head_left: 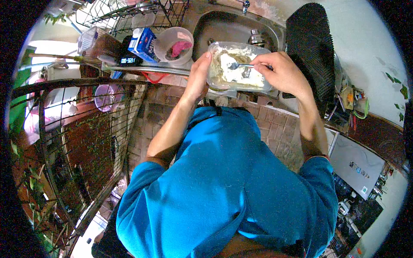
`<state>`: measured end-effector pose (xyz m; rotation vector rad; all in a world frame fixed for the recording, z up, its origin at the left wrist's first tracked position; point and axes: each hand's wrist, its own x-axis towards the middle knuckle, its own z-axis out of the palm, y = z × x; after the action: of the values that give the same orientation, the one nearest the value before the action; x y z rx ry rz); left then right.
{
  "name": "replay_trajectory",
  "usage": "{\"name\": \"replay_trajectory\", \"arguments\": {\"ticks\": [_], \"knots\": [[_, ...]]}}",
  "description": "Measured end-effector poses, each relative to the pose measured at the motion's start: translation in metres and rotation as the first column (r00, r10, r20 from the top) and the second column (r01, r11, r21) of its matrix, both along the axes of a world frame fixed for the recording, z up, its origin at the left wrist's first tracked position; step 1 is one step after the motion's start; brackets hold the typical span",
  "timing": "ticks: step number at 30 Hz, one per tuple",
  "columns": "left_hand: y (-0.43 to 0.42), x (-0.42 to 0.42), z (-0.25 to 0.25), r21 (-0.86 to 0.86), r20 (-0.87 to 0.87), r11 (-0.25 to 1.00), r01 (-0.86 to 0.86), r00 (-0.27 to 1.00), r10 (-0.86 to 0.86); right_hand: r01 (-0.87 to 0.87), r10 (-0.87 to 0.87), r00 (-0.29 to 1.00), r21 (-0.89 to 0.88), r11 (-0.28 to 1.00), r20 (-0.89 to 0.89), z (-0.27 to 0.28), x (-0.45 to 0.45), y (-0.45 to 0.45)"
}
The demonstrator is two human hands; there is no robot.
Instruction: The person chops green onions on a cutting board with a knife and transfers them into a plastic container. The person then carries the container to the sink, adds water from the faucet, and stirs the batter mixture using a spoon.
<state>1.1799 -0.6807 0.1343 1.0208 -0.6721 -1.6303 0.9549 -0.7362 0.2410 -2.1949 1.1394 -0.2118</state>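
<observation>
A clear plastic container [269, 86] sits at the front edge of the sink, with a white creamy mass [228, 56] spread unevenly over its bottom and sides. My left hand [198, 76] is closed on the container's left side, thumb at the rim. In my right hand [282, 72] I pinch the handle of a metal spoon [241, 66]; its head rests in the white mass, so its exact shape is partly hidden. Left of the container stand a translucent tub [187, 49] with something pink inside and a blue and white milk carton [145, 46].
Behind the container is a metal sink [215, 26] with a tap [245, 5] and a metal cup [257, 38]. A black wire rack [129, 15] stands at back left. A black textured mat [309, 51] hangs at right. Metal railing [86, 81] runs along the left.
</observation>
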Motion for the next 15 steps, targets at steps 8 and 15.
{"name": "replay_trajectory", "arguments": {"ticks": [8, 15], "knots": [[0.003, -0.002, 0.007, 0.014, 0.012, 1.0, 0.016, 1.0, -0.016, 0.154, -0.149, 0.987, -0.09, 0.984, 0.06, 0.002, 0.027, 0.029], [0.001, 0.003, 0.009, 0.05, -0.022, 0.998, -0.032, 0.999, 0.033, 0.093, -0.092, 0.996, -0.083, 0.992, 0.02, -0.008, 0.033, 0.051]]}}
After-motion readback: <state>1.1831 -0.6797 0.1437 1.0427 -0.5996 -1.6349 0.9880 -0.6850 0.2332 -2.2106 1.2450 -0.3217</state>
